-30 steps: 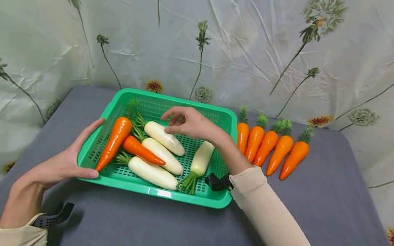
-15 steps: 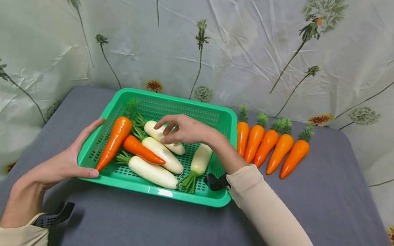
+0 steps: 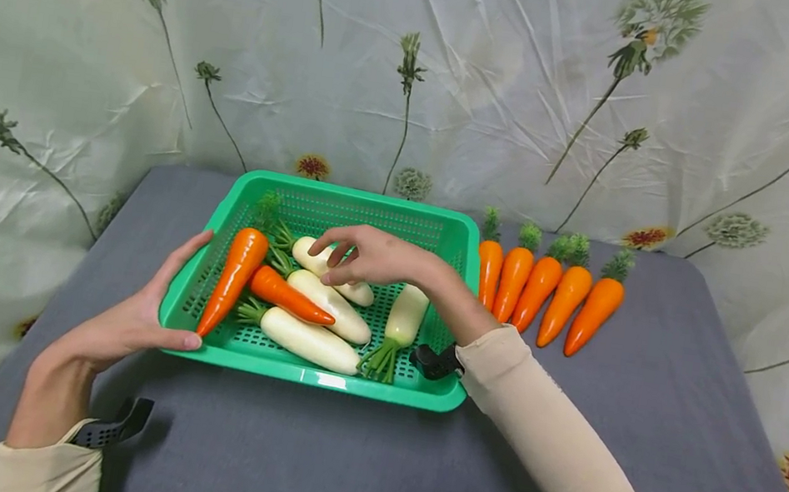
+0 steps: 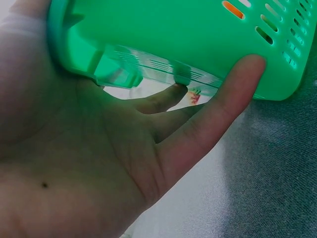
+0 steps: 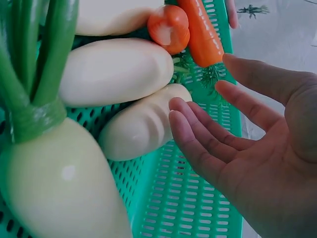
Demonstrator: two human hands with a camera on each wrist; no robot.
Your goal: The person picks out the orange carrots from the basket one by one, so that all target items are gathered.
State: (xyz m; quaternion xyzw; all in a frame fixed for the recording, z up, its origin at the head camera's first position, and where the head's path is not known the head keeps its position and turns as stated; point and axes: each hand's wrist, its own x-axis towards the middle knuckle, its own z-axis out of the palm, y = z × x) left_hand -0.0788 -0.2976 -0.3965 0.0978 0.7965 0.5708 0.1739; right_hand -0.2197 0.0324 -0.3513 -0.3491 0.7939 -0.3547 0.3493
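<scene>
A green plastic basket [image 3: 374, 389] holds two carrots and several white radishes. My left hand [image 3: 126, 322] grips its left end, thumb over the front rim and fingers along the outer wall; in the left wrist view one fingertip [image 4: 250, 67] presses the wall. Over the basket hovers my right hand [image 3: 381, 257], empty, fingers loosely bent above the rearmost white radish [image 3: 310, 253]. One carrot [image 3: 235, 278] lies along the left wall, and another carrot [image 3: 292, 297] rests across the radishes. At the right, a white radish [image 3: 405, 319] points its green stems forward.
Several carrots [image 3: 572, 296] lie in a row right of the basket, leafy tops toward the back. Grey cloth [image 3: 304, 460] covers the table. Behind it hangs a pale curtain [image 3: 460, 104] printed with dandelions.
My right hand has shifted slightly left and down over the radishes, then stayed nearly still. The left hand keeps its grip on the basket. The head view has tilted a little.
</scene>
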